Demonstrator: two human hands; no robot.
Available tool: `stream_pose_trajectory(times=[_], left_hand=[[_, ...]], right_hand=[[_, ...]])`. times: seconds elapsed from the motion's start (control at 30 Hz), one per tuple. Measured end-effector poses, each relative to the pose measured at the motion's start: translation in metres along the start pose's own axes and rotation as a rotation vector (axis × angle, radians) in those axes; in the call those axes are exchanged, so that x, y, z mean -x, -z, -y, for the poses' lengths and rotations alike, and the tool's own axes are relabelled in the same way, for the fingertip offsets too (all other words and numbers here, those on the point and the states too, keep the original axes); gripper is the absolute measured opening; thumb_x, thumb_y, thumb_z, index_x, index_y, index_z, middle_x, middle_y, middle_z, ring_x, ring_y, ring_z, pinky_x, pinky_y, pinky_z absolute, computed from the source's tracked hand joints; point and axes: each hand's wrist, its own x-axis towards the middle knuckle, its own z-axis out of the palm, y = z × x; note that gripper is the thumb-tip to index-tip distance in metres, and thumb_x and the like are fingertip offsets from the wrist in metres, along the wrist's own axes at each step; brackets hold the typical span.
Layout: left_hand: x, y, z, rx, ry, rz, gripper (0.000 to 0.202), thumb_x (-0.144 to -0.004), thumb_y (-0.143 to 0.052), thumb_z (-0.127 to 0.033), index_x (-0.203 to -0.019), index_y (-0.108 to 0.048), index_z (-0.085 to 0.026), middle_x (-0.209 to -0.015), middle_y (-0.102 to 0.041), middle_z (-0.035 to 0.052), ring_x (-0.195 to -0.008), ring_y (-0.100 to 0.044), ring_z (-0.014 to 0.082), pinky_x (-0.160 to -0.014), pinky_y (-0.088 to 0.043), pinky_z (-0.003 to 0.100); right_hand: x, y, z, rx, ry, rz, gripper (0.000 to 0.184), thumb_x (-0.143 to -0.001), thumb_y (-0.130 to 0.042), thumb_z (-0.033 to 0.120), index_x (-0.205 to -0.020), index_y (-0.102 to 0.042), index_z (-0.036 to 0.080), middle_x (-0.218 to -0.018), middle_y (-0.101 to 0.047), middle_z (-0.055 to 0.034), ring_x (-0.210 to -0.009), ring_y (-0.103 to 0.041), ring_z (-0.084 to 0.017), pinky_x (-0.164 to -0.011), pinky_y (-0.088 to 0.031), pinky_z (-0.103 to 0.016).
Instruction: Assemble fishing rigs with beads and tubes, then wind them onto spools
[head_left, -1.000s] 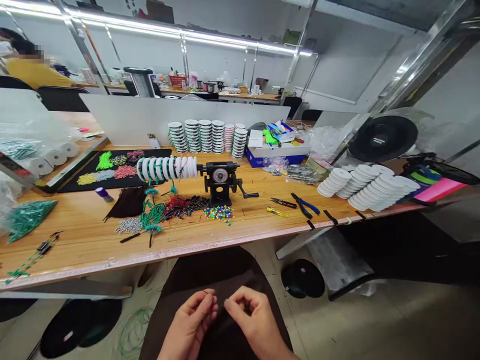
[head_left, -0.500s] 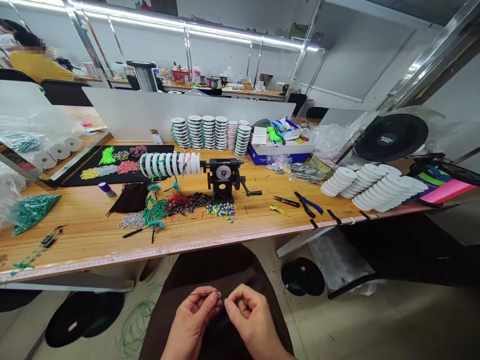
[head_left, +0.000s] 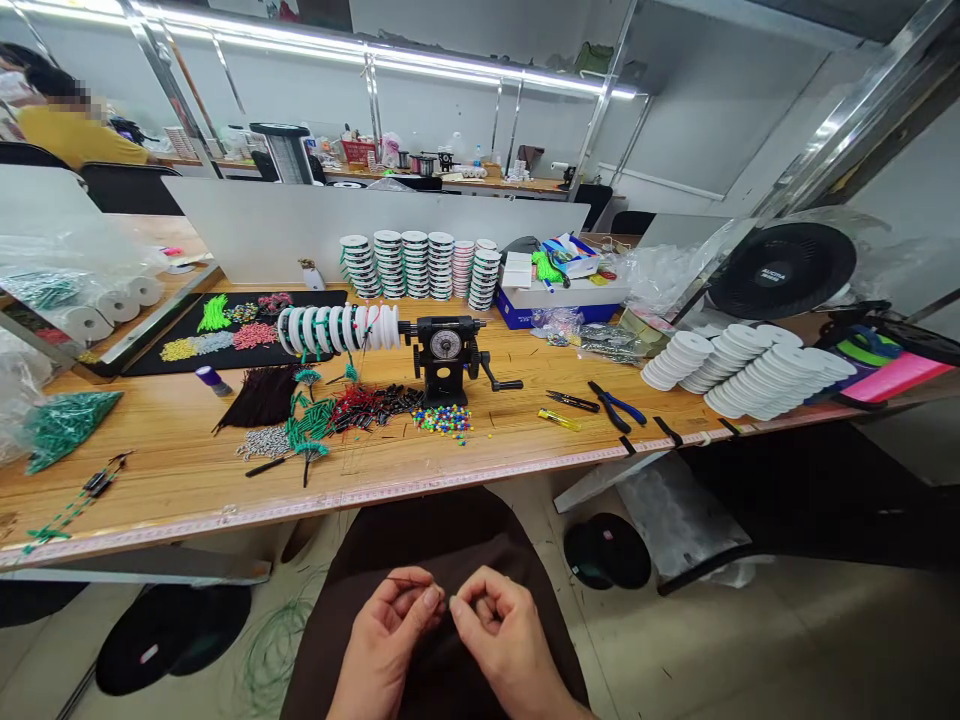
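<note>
Many white spools (head_left: 750, 372) on wooden workbench (head_left: 150, 435)

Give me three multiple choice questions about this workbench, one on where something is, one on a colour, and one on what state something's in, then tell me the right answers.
1. Where do the blue-handled pliers lie relative to the hand-crank winder?
A. To its right
B. To its left
C. Behind it

2. What colour is the bead mat on the bench?
A. Pink
B. Black
C. White

3. How are the left hand and right hand?
A. Flat on the bench
B. Gripping the winder
C. Curled, below the bench edge

Answers:
1. A, the pliers lie further right along the bench.
2. B, black shows around the beads.
3. C, both hands' fingers curl together off the bench.
</note>
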Motion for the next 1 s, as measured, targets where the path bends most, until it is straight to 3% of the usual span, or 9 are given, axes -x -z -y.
stream_pose_trajectory(times=[1.0], left_hand=[[0.0004, 0.0018, -0.0023, -0.08, -0.078, 0.0, 0.036, -0.062, -0.09, -0.039, -0.083, -0.071, -0.017, -0.078, -0.068, 0.0015, -0.075, -0.063, 0.0154, -0.07, -0.054, 0.021]], right_hand=[[-0.0004, 0.001, 0.0041, 0.005, 0.023, 0.004, 0.033, -0.081, -0.067, 0.044, -0.061, -0.059, 0.019, -0.047, -0.034, 0.0079, -0.047, -0.03, -0.009, -0.051, -0.031, -0.024]])
